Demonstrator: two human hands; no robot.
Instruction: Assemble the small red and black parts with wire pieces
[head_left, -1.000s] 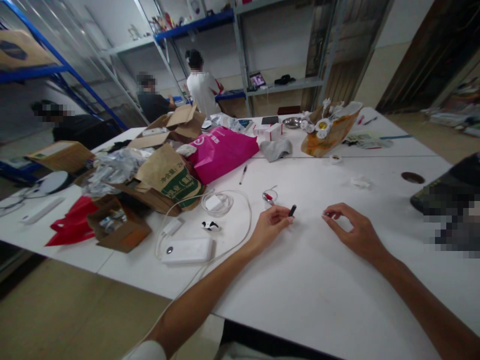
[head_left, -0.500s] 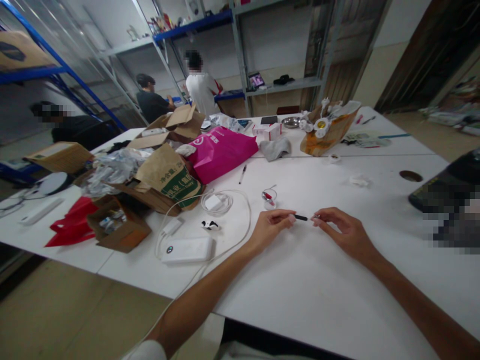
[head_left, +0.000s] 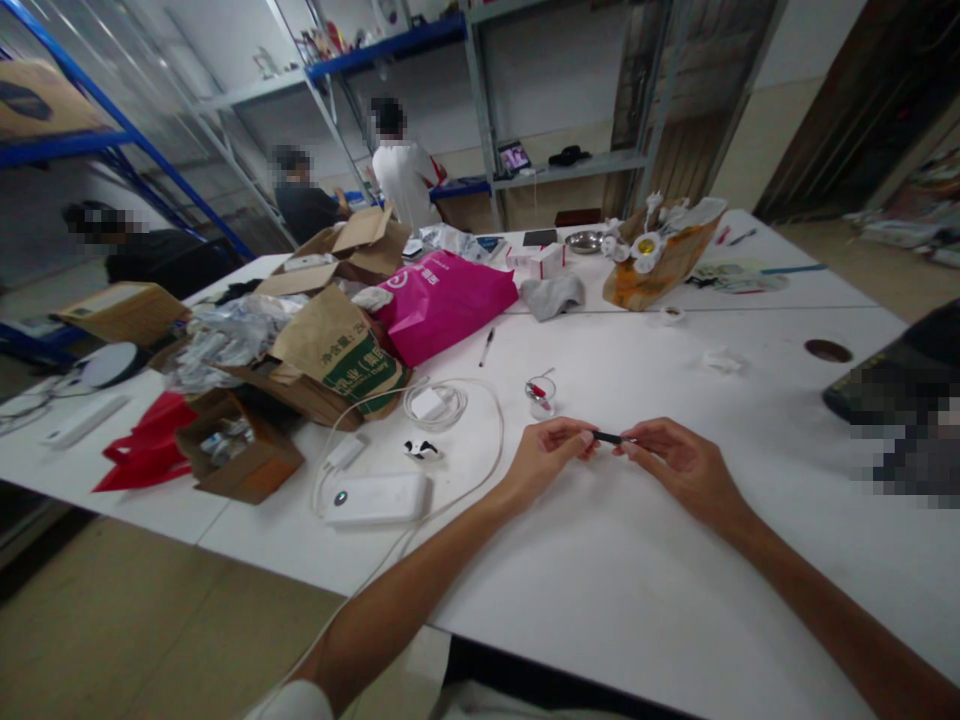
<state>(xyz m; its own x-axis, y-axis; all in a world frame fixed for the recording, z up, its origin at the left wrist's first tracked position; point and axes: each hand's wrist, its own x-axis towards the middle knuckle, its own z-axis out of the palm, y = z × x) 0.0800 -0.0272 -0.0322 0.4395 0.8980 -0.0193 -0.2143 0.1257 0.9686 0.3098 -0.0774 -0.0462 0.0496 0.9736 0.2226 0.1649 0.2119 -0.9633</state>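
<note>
A slim black rod (head_left: pixel 607 437) lies nearly level between my two hands, above the white table (head_left: pixel 600 580). My left hand (head_left: pixel 551 450) pinches its left end between thumb and fingers. At the other end, the thumb and fingertips of my right hand (head_left: pixel 679 460) close on a small shiny metallic piece (head_left: pixel 631 440). That piece meets the rod's tip; whether they are joined I cannot tell. Just beyond my left hand stands a small clear cup (head_left: pixel 541 402) with red bits inside.
To the left lie a white power bank (head_left: pixel 379 499), a looped white cable (head_left: pixel 501 420) and a small black-and-white object (head_left: pixel 422 451). A pen (head_left: pixel 487 347), a magenta bag (head_left: pixel 442 305) and cardboard boxes (head_left: pixel 247 465) are farther back. A dark bag (head_left: pixel 900 370) sits right. Several people are behind the table.
My right hand has moved slightly left, bringing the metallic piece up to the rod's end. The rod now shows less gap between the two hands.
</note>
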